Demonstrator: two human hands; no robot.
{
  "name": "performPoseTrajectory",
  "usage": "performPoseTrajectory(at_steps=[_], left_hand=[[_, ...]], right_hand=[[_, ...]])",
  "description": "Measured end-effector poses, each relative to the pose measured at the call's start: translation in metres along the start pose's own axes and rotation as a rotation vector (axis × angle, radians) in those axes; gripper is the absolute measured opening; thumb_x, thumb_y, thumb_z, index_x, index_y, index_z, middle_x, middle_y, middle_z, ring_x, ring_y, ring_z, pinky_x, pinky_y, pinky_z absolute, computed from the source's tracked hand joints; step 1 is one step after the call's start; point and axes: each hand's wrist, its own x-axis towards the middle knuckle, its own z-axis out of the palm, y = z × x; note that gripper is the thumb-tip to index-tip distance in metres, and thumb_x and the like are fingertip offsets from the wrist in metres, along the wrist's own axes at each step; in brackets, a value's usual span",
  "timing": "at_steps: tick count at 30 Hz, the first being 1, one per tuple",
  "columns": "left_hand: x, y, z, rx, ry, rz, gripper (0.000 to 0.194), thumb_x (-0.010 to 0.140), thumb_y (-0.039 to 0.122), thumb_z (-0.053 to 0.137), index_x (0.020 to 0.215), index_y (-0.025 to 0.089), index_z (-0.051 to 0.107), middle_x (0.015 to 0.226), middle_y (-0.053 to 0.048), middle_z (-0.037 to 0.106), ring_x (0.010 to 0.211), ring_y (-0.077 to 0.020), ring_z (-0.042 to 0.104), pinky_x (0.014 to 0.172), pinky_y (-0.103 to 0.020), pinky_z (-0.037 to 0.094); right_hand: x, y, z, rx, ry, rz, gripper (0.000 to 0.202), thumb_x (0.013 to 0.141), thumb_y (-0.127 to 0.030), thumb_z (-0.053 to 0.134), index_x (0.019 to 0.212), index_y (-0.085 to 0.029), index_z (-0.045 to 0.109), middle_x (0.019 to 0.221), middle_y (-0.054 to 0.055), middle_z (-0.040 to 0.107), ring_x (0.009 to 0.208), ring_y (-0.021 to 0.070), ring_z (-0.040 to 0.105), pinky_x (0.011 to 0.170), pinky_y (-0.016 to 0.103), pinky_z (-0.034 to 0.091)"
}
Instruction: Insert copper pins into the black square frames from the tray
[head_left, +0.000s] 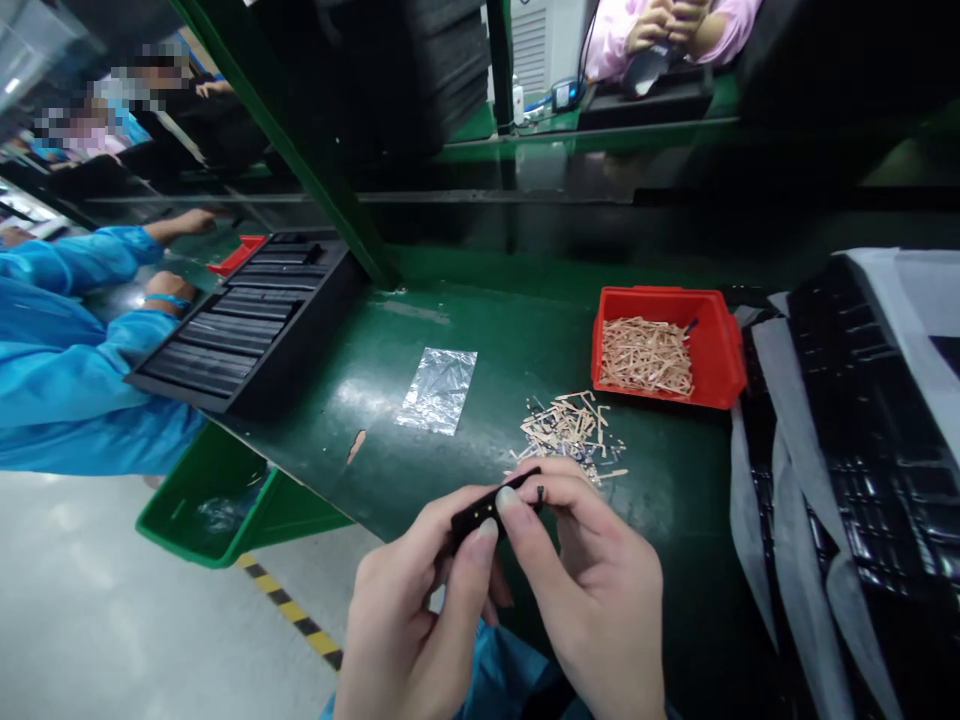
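Note:
Both hands pinch a small, narrow black plastic part [480,512] above the table's front edge. My left hand [420,590] grips its left end, the thumb lying along the near face. The thumb of my right hand [592,570] presses on the part's right end, with the fingers curled behind it. A tiny dark piece [539,494] shows by my right index finger; whether it belongs to the part I cannot tell. Just beyond my hands lies a loose pile of small tan and dark strips [566,428]. My fingers hide the part's ends and far side.
Behind the pile stands a red bin [709,350] holding similar tan strips. A clear plastic bag [439,392] lies left of it. Black trays with grey sheets [847,430] crowd the right. At left are a black slotted tray [240,320], a green bin [202,500] and a co-worker's blue sleeves [82,260].

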Motion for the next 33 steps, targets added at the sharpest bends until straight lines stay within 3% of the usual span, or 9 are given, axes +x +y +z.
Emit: performPoseTrajectory(at_steps=[6,14,23,29,33], left_hand=[[0.000,0.009,0.008,-0.038,0.040,-0.026,0.023,0.101,0.020,0.064,0.118,0.025,0.079,0.067,0.003,0.070,0.053,-0.0106,0.067,0.053,-0.015,0.058],[-0.002,0.006,0.006,-0.089,-0.085,-0.039,0.032,0.104,0.019,0.061,0.131,0.028,0.075,0.064,0.004,0.069,0.047,-0.0110,0.064,0.046,-0.017,0.054],[-0.004,0.013,0.006,-0.210,-0.053,-0.210,0.031,0.102,0.029,0.061,0.126,0.023,0.079,0.057,0.001,0.067,0.043,-0.0128,0.060,0.043,-0.020,0.053],[-0.003,0.015,-0.001,-0.295,-0.040,-0.420,0.031,0.100,0.034,0.066,0.124,0.019,0.080,0.051,0.000,0.066,0.034,-0.0101,0.057,0.037,-0.016,0.050],[-0.005,0.010,-0.001,-0.260,-0.086,-0.342,0.031,0.103,0.032,0.063,0.127,0.020,0.079,0.054,0.000,0.068,0.036,-0.0107,0.060,0.039,-0.016,0.051]], right_hand=[[-0.001,-0.002,-0.003,0.004,0.021,0.020,0.011,0.097,-0.018,0.072,0.091,-0.027,0.072,0.102,0.000,0.073,0.101,0.0153,0.071,0.090,0.027,0.058],[-0.004,-0.007,-0.013,0.022,0.026,0.089,0.009,0.095,-0.019,0.076,0.090,-0.026,0.074,0.102,0.001,0.073,0.095,0.0150,0.069,0.087,0.028,0.058],[-0.003,-0.010,-0.016,0.111,-0.001,0.152,0.011,0.093,-0.023,0.079,0.084,-0.026,0.075,0.096,0.001,0.073,0.094,0.0155,0.071,0.085,0.024,0.061],[-0.002,-0.009,-0.018,0.154,-0.060,0.181,0.012,0.097,-0.024,0.076,0.086,-0.027,0.074,0.101,0.001,0.075,0.095,0.0132,0.071,0.083,0.020,0.061],[-0.002,-0.007,-0.017,0.088,-0.079,0.167,0.012,0.099,-0.023,0.074,0.088,-0.028,0.073,0.100,-0.001,0.073,0.094,0.0109,0.070,0.084,0.017,0.060]])
